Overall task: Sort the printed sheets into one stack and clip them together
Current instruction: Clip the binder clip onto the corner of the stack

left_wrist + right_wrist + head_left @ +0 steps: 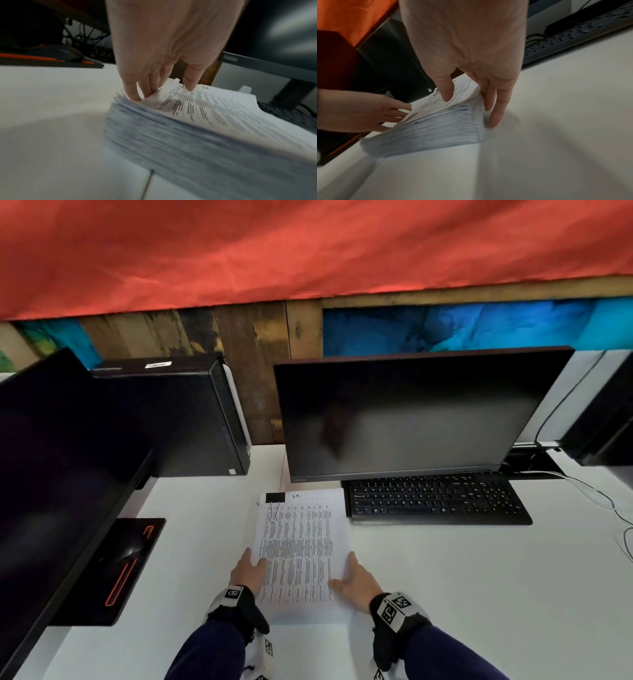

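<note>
clipped stack [301,546], both hands' grip on sides

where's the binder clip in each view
Head: the binder clip sits on the paper stack's far left corner.
Left wrist: mostly hidden behind the left hand's fingertips; only a wire handle glint shows.
Right wrist: a dark speck at the far corner.
Shared landmark: the keyboard.

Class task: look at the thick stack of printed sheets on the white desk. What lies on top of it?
On the stack of printed white sheets: a black binder clip at its far left corner, plus thumbs of the left hand and right hand. Lower sheets are covered.
</note>
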The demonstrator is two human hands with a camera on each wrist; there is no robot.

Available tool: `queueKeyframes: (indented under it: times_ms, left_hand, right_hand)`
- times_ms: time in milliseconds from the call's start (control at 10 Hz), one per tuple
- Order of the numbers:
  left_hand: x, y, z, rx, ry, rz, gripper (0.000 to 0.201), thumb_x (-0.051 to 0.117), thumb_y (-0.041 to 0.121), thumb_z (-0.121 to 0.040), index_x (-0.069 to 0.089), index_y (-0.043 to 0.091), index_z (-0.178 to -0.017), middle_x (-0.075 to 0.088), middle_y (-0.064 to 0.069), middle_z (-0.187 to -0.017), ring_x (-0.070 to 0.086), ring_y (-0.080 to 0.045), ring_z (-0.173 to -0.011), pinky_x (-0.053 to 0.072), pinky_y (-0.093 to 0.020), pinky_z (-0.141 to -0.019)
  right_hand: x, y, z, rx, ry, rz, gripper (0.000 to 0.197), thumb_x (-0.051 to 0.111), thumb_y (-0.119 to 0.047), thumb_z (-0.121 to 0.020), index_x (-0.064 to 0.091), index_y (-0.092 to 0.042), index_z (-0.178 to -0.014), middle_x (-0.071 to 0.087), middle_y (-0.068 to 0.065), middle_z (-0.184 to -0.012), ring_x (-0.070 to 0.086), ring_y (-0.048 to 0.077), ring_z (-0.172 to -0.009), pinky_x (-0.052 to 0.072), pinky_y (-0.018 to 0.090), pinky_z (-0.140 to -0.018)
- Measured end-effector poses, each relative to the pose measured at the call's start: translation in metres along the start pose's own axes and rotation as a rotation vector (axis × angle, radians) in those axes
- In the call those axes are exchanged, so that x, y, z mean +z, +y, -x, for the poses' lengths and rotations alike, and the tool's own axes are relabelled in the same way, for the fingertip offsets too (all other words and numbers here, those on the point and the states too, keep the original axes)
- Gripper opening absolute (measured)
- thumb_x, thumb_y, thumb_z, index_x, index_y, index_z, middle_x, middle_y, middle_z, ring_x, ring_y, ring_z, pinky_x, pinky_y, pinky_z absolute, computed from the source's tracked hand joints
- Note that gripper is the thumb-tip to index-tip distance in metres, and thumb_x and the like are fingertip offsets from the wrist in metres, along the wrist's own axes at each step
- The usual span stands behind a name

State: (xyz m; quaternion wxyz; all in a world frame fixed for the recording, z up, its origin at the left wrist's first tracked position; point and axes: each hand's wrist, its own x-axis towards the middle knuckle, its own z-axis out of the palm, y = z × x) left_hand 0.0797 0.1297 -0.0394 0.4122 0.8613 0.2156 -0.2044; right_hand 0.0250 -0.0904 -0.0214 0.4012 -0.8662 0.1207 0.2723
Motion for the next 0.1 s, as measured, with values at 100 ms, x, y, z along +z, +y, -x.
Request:
queueKeyframes:
  times_ms: [100]
  left_hand:
    - [0.0068, -0.0136, 0.0091, 0.046, 0.007, -0.155, 0.066, 0.039, 0.033, -0.1, 0.006, 0.011, -0.152, 0.022, -0.011, -0.157, 0.026, -0.026, -0.143, 0.024, -0.034, -0.115]
  right_hand:
    - [0.0028, 0.0157, 0.0174, -0.046, -0.082, 0.068, 0.084, 0.048, -0.035, -0.096, -0.009, -0.007, -0.151, 0.031, 0.014, -0.153, 0.038, 0.024, -0.137, 0.033, 0.026, -0.106]
